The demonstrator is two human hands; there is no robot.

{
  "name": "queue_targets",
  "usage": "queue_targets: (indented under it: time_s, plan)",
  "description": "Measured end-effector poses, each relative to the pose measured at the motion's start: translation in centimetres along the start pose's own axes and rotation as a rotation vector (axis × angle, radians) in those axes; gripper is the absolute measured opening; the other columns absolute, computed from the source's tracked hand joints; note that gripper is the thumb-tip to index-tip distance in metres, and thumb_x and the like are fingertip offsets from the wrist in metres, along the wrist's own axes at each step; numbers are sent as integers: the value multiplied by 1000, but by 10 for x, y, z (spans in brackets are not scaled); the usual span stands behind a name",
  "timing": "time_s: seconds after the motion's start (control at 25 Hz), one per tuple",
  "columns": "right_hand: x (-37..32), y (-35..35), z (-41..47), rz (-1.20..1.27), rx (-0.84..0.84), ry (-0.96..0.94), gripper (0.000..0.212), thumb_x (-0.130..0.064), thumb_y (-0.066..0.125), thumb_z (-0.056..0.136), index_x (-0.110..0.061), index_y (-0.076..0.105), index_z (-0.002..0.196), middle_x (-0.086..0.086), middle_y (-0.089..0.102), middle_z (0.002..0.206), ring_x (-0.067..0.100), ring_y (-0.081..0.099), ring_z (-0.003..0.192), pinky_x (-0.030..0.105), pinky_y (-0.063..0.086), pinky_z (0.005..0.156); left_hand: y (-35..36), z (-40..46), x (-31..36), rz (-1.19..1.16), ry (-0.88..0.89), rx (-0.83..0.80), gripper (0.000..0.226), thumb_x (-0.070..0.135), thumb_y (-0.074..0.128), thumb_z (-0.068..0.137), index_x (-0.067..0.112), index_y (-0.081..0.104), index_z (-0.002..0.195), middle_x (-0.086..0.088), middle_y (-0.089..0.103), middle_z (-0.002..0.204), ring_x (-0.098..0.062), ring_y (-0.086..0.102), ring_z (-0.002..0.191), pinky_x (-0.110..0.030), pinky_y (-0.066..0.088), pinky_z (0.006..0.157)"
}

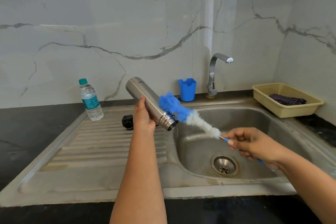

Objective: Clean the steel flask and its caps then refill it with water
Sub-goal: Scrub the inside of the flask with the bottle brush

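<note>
The left hand [144, 114] grips the flask [147, 101], tilted mouth-down over the sink [254, 114]; its inside is hidden. The right hand [254, 145] pinches the brush [181, 111], covering most of the handle, bristles outside the flask's mouth. A basket [261, 94] holds cloth [287, 99].

Two bare forearms reach into view from the bottom edge of the frame, with no sleeve, watch, bracelet or ring showing on either. The left hand [144, 114] and the right hand [252, 146] are ungloved, and the fingernails on the right hand look short and unpainted. Both arms are uncovered right down to where the frame cuts them off, so nothing of the person's clothing can be seen.
</note>
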State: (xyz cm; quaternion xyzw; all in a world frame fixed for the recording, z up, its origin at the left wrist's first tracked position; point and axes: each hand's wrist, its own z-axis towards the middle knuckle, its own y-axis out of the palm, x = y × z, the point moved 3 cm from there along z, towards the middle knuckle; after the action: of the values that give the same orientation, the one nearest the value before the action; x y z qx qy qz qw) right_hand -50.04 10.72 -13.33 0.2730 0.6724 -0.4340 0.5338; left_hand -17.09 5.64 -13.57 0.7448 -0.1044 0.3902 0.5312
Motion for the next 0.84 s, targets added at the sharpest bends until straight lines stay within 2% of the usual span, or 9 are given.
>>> queue_targets:
  time_s: [0.12,0.24,0.4,0.56,0.6,0.72,0.84]
  plan:
    - [-15,1,19,32,121,-8,18,-9,60,92,-16,71,105,6,60,73,11,38,50,24,27,45,22,-10,-10,120,-23,-93,45,37,67,91,19,53,129,-14,66,121,-32,67,108,-56,54,92]
    - [-42,14,58,117,194,-29,17,-11,60,94,-16,67,108,7,59,77,7,36,47,21,26,41,36,-21,-18,255,-10,-161,43,37,64,93,18,54,130,-14,66,122,-30,67,108,-50,58,85]
    - [-29,17,38,86,124,8,17,-11,60,93,-15,68,108,8,58,76,9,36,48,20,26,40,22,-20,-10,120,-38,-116,49,44,64,91,17,53,130,-15,69,118,-32,69,105,-51,58,85]
    - [7,10,3,-18,54,108,16,-9,61,92,-13,70,105,6,61,71,10,36,46,21,25,39,11,-16,5,-78,-25,-15,55,50,62,91,13,51,131,-14,70,110,-28,72,93,-43,61,67]
    - [8,12,4,-43,47,116,16,-9,61,92,-14,70,104,6,61,71,9,36,45,21,25,39,16,-19,4,-84,-23,-33,61,52,67,86,13,52,130,-14,71,109,-27,73,92,-43,61,69]
    - [-2,16,16,-55,106,107,13,-12,61,93,-18,71,100,6,62,74,10,38,48,20,26,39,27,-29,2,5,6,-85,84,52,88,60,14,53,126,-16,69,116,-33,72,99,-57,57,84]
    - [-12,-1,17,26,229,67,15,-10,60,93,-18,70,101,8,61,75,10,37,47,20,25,39,27,-29,12,17,103,-104,69,36,85,71,10,54,128,-15,68,113,-32,70,99,-54,58,81]
